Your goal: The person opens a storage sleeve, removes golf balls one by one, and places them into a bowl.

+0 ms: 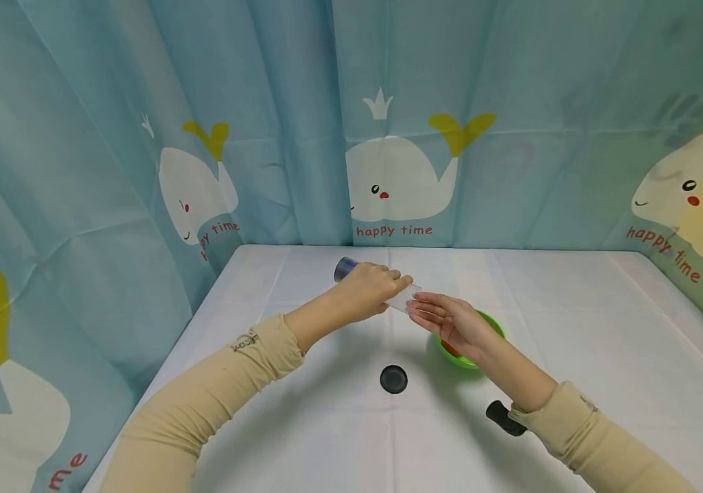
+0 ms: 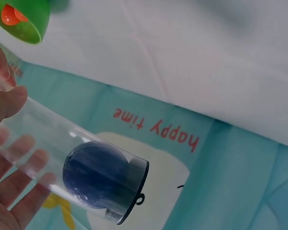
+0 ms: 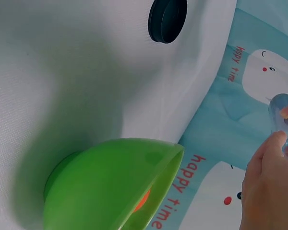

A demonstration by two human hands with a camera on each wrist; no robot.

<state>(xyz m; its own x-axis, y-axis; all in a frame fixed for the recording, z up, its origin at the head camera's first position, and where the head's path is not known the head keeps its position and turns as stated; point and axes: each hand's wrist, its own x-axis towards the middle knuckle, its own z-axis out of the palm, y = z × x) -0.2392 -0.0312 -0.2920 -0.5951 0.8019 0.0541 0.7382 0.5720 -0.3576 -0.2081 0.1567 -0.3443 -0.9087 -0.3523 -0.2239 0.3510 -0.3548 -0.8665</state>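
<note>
My left hand [image 1: 368,292] grips a clear plastic tube [image 2: 48,129] around its middle, holding it tilted above the table. Inside the tube, near its black-rimmed end, sits a dark blue ball [image 2: 98,167]. At the tube's other, lower end is my right hand [image 1: 453,322], its fingers fairly straight and touching the rim; the palm is partly hidden. Below and behind the right hand stands a green bowl [image 3: 101,187] with orange-red pieces [image 2: 10,16] in it.
A round black lid [image 1: 393,379] lies on the white-covered table [image 1: 302,438] in front of the hands. Close to the right sleeve is a short black cylindrical object [image 1: 506,419], partly covered by the cuff. Blue curtains [image 1: 290,82] with whale prints enclose the table.
</note>
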